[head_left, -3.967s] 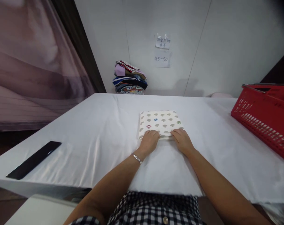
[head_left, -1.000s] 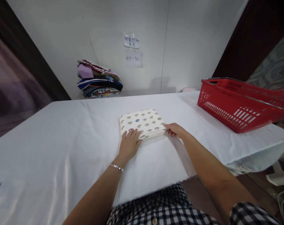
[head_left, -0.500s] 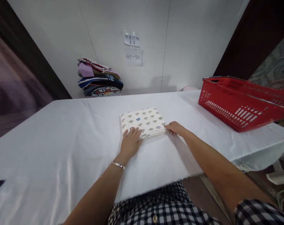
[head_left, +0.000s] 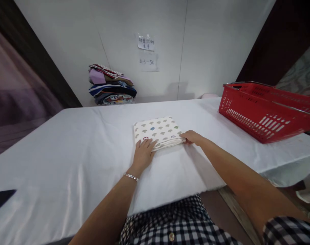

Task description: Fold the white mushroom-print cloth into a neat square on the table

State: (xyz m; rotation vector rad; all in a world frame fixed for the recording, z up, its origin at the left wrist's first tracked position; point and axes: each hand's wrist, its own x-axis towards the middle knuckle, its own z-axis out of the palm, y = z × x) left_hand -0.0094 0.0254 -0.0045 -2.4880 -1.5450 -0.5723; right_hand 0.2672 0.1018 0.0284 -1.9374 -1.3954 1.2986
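Head view: folded cloth (head_left: pixel 158 132) lies mid-table (head_left: pixel 68 153), open sheet all around, basket (head_left: pixel 262 109) well right. Left hand (head_left: pixel 142 153) flat, fingers spread on its near edge; right hand (head_left: pixel 193 137) pinches its right corner. Cream, mushroom-printed.

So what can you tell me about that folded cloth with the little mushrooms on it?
The folded cloth is cream-white with rows of small mushroom shapes, mostly tan, a few blue, red, green and purple. It looks like soft fabric, folded into a neat, nearly square pad with layered edges showing along the near side. It lies flat on the white table cover, near the middle. The left hand rests flat on its near left corner, and the right hand touches its near right corner.
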